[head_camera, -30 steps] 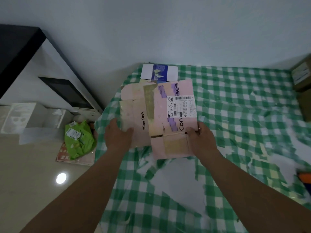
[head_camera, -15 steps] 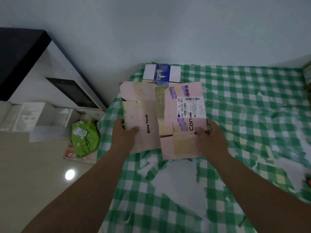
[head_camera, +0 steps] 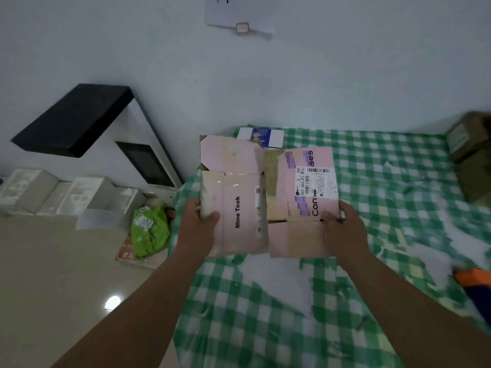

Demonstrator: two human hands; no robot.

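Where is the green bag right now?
In the head view the green bag lies on the floor at left, beside the left edge of the checked tablecloth and just left of the left hand.

A single wide-angle view from the person's head looks forward and down along both forearms (head_camera: 159, 301). The fingers (head_camera: 212, 216) sit mid-frame, near the lens. Beyond them rises the pale wall (head_camera: 345, 75), beneath them spreads the green-checked tabletop (head_camera: 398, 181), and left of them lies the floor (head_camera: 53, 274).
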